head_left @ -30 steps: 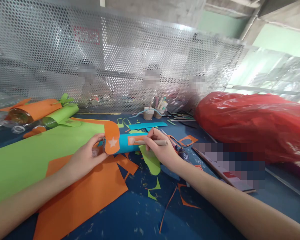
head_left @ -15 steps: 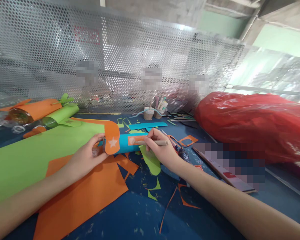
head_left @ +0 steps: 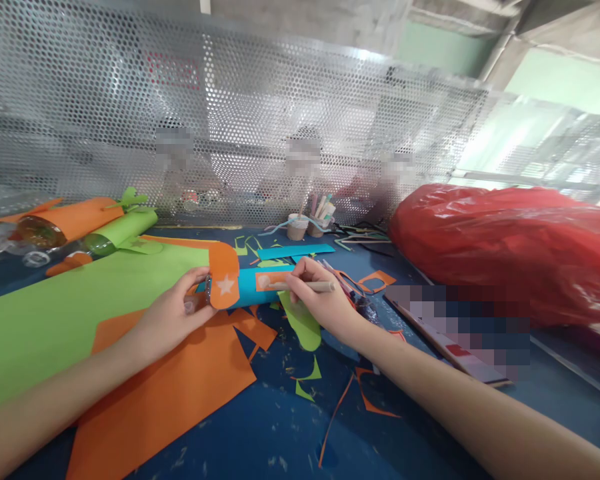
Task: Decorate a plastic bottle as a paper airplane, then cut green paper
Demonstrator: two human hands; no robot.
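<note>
A plastic bottle wrapped in blue paper (head_left: 247, 288) lies sideways just above the table in the head view. My left hand (head_left: 173, 317) is closed around its clear end, fingers behind and thumb below. An orange paper flap (head_left: 225, 293) with a pale star wraps the bottle beside that hand. In a pinch, my right hand (head_left: 323, 300) has a light-coloured pen (head_left: 323, 287), its tip against an orange paper strip (head_left: 281, 278) that bears a pale round mark. Part of a green rounded paper piece (head_left: 303, 327) shows below the right fingers.
Under my left arm are orange (head_left: 165, 400) and green sheets (head_left: 45, 327). Paper-covered bottles (head_left: 93, 219) lie far left. Cups of markers (head_left: 297, 227) stand by the perforated metal screen (head_left: 250, 120), with people behind it. A red plastic bag (head_left: 495, 247) and a pale board (head_left: 445, 340) are on the right.
My right hand and the pen have shifted very slightly left along the orange strip. My left hand and the bottle look the same.
</note>
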